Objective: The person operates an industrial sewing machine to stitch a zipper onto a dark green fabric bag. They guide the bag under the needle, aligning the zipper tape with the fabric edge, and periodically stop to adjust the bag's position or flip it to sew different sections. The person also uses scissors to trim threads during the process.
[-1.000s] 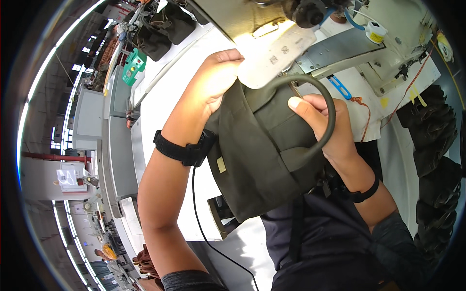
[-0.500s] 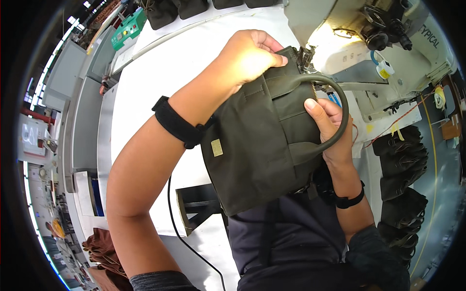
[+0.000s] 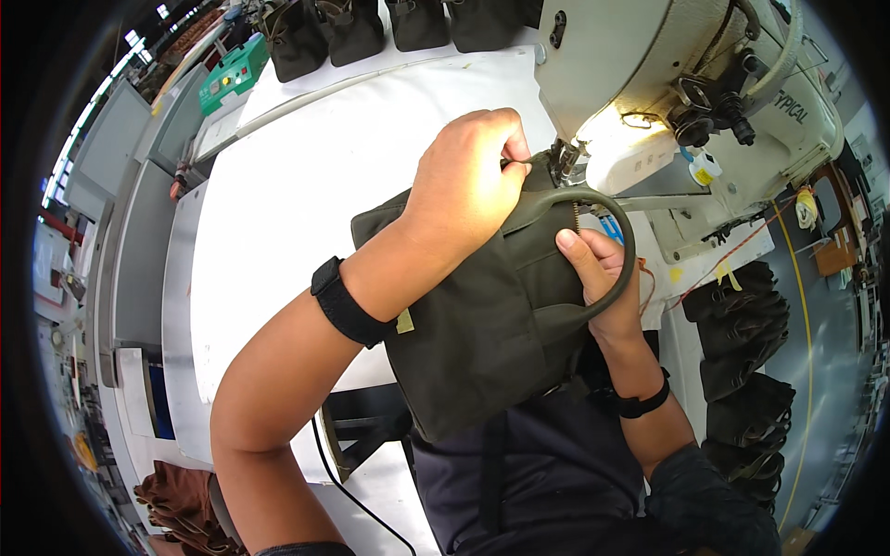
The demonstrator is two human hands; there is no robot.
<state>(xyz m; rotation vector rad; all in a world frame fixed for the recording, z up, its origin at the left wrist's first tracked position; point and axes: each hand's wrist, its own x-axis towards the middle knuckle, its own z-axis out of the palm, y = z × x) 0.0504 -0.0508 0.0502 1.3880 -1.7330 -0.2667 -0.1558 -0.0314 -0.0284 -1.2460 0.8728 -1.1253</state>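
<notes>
A dark olive handbag with a rounded handle lies tilted across my lap and the table edge. Its far top edge reaches the needle and presser foot of a sewing machine. My left hand pinches that far edge just left of the presser foot, fingers closed. My right hand grips the bag's right edge inside the handle loop, thumb on top, beside a brass zipper. A small yellowish tag on the bag is partly covered by my left wrist.
Several similar dark bags stand along the table's far side. More dark bags hang in a stack at the right. A green box sits at the far left, brown material at the lower left. A black cable runs down near my left arm.
My left hand has turned, its fingers curling into a pinch at the bag's edge. The view has shifted, showing more of the bags at the back.
</notes>
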